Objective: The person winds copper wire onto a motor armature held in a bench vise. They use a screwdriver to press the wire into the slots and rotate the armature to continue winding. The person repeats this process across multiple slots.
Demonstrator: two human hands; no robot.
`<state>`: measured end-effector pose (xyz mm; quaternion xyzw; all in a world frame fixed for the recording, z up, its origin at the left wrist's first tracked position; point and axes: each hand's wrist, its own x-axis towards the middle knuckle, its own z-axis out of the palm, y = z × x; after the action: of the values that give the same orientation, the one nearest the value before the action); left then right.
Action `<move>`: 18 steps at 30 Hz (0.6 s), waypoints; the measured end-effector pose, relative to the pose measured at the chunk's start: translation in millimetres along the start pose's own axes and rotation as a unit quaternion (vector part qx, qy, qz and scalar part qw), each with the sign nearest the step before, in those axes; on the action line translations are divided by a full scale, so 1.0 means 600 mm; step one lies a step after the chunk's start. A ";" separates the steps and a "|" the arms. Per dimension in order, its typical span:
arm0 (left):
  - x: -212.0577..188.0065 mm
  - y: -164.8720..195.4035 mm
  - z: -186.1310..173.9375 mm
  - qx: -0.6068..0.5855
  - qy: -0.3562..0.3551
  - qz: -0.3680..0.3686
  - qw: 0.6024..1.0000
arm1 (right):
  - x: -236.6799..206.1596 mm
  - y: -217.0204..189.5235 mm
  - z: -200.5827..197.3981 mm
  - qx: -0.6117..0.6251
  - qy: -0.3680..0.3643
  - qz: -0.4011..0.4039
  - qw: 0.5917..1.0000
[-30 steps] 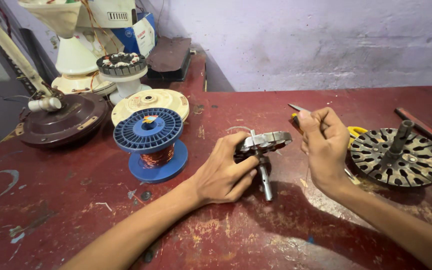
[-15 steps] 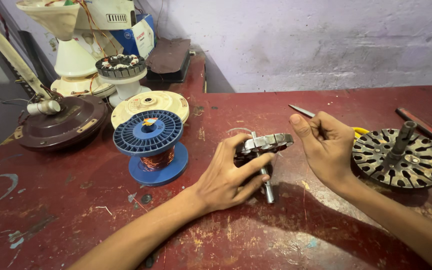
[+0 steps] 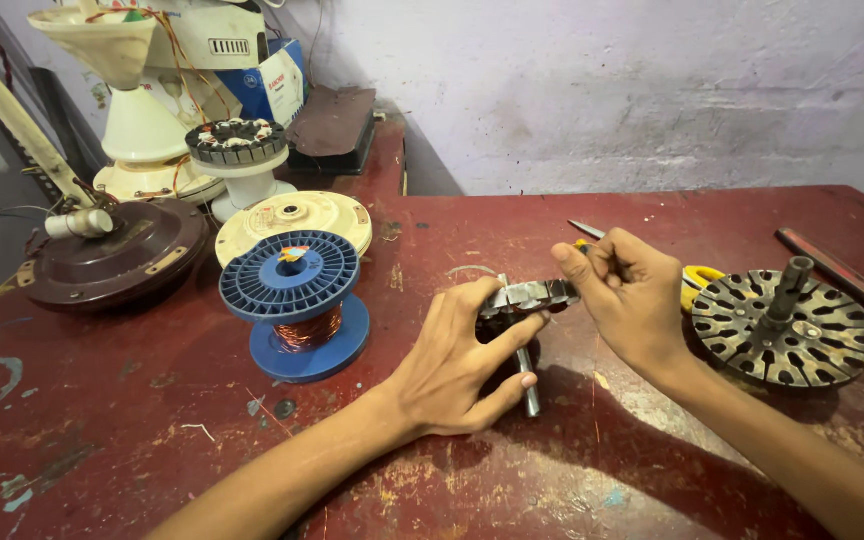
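Observation:
My left hand grips a small metal motor core on a steel shaft, tilted over the dark red table. My right hand is closed around a thin tool with a yellow handle; its metal tip pokes out behind the fingers. The right hand sits just to the right of the core, with its forefinger nearly touching it.
A blue spool of copper wire stands left of my hands. A slotted metal rotor disc with a shaft lies at the right, a dark bar behind it. Brown fan housing, cream covers and fan parts crowd the back left.
The view has shifted a little. My right hand has drawn closer to the core, and my left hand has kept its grip on it.

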<state>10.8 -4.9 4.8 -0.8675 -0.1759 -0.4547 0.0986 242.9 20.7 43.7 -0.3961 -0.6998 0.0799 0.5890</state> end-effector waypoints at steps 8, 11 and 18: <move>0.004 0.006 0.004 0.011 -0.003 -0.010 1.000 | 0.030 0.014 0.013 0.037 -0.035 0.086 0.995; 0.003 0.005 0.006 0.011 -0.004 -0.014 1.000 | 0.038 0.032 0.019 0.078 -0.052 0.111 0.989; 0.000 0.001 0.014 0.017 0.002 -0.013 1.000 | 0.050 0.048 0.003 0.052 -0.046 0.219 0.973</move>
<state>17.7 -2.6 0.2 -0.8625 -0.1949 -0.4545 0.1073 254.8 60.0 49.6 -0.5044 -0.6173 0.2615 0.5442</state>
